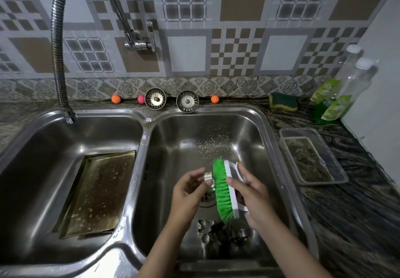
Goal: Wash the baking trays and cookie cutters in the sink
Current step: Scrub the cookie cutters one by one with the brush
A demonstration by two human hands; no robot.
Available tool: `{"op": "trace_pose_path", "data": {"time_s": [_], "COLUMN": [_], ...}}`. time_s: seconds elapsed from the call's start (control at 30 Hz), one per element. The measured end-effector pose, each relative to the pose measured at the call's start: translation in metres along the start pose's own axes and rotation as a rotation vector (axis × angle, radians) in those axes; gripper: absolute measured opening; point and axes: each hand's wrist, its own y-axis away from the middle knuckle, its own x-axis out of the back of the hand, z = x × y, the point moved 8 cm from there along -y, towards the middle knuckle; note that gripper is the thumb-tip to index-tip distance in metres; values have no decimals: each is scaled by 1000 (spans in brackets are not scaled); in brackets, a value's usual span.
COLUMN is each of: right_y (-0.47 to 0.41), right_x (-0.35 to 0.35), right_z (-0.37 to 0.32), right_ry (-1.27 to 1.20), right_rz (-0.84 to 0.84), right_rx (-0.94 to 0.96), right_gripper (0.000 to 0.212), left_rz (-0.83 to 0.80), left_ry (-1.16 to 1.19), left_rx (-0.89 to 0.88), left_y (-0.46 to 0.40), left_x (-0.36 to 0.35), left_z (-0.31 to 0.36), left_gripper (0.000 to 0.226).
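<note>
Over the steel right basin, the right hand grips a white-backed brush with green bristles. Just left of it, the left hand pinches a small pale cookie cutter against those bristles. A wet, dark baking tray lies in the left basin, well left of both hands.

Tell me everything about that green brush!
The brush has bushy bright green bristles set in a white back with a white handle; it looks like plastic. The right hand grips its back, holding it on edge above the right sink basin, bristles facing left. The bristles meet a small pale cutter pinched in the left hand. Its lower tip hangs over more cutters on the basin floor.
</note>
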Motion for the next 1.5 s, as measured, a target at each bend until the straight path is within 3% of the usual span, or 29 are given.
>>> {"op": "trace_pose_path", "data": {"time_s": [0.13, 0.23, 0.4, 0.5, 0.57, 0.8, 0.9, 1.03, 1.23, 1.37, 1.43, 1.5], "right_y": [11, 5, -23, -5, 8, -27, -16, 8, -14, -6, 0, 0], "right_x": [-11, -10, 13, 7, -5, 15, 31, 6, -4, -16, -28, -29], "right_z": [-9, -22, -31, -26, -25, -28, -28, -27, -25, -19, -15, -14], "right_ry": [57, 164, 136, 128, 183, 258, 128, 151, 239, 228, 293, 336], "right_rz": [-70, -41, 93, -1, -76, 119, 135, -36, 115, 42, -42, -12], "right_rx": [63, 144, 128, 136, 174, 185, 151, 182, 232, 207, 204, 229], "right_gripper": [68, 71, 71, 70, 71, 74, 72, 72, 71, 72, 76, 81], "left_rz": [0, -81, -136, -59, -105, -241, -176, -168, -136, 0, -7, -58], "left_ry": [204, 198, 106, 155, 190, 64, 70, 126, 268, 396, 410, 407], "left_rx": [163, 226, 203, 171, 141, 63, 60, 71, 182, 240, 235, 247], "left_y": [7, 15, 24, 12, 9, 16, 10, 6, 10, 3, 3, 6], "left_x": [-5, -13, -21, -10, -12, -31, -26, -19, -15, -1, 0, -4], "left_z": [-14, -20, -23, -19, -14, -12, -15, -13, -24, -27, -22, -22], "left_gripper": [24, 25, 34, 34, 32, 37, 37, 43, 37, 43, 40, 31]}}
